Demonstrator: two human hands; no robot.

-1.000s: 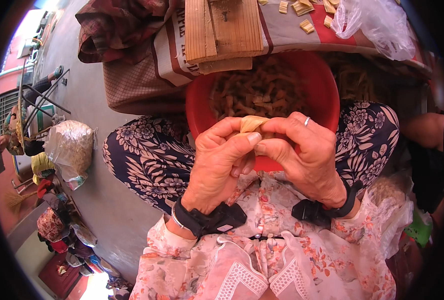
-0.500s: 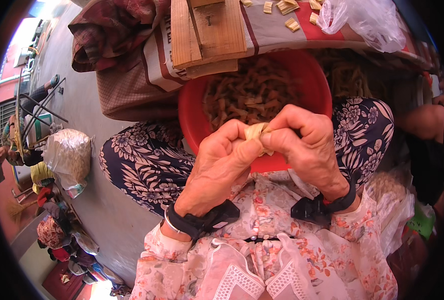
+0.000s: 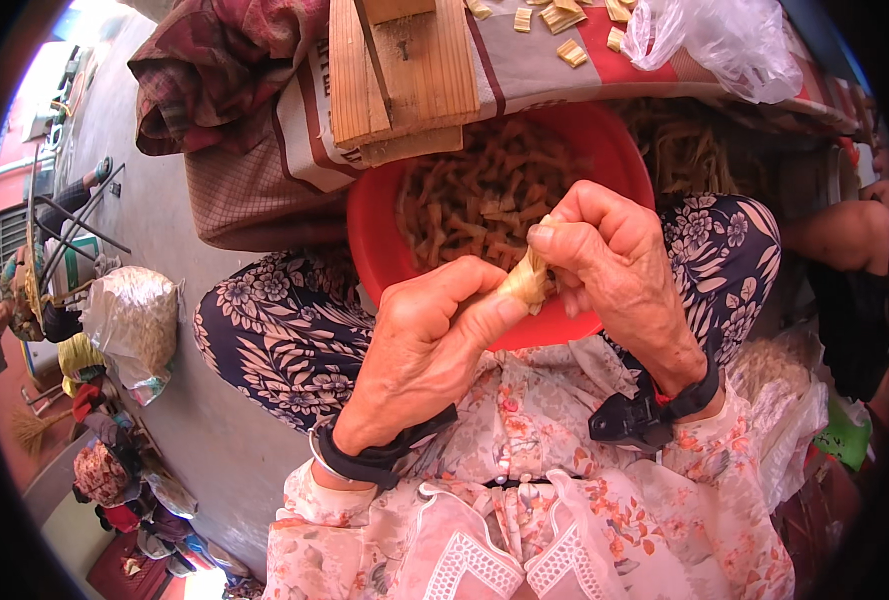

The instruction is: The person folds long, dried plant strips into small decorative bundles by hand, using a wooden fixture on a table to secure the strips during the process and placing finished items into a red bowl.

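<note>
A pale yellow folded strip of dry, fibrous material [image 3: 526,284] is pinched between my two hands over the front of a red plastic basin [image 3: 367,220]. My left hand [image 3: 420,350] grips its lower end between thumb and finger. My right hand [image 3: 615,280] pinches the upper end, fingers curled, a little higher than the left. Inside the basin lie several brown pieces [image 3: 475,190] of similar shape. The basin stands at my crossed legs in floral trousers.
A wooden block [image 3: 405,90] rests on a striped cloth-covered surface [image 3: 305,140], with cut pieces [image 3: 572,53], a plastic bag [image 3: 705,45] and crumpled cloth [image 3: 215,70]. A filled sack [image 3: 130,320] is at left, near another person [image 3: 20,290]. Another person's leg [image 3: 845,240] is at right.
My right hand has risen, drawing the upper end of the strip up and tilting it. My left hand has shifted slightly down and left. The view has shifted a little.
</note>
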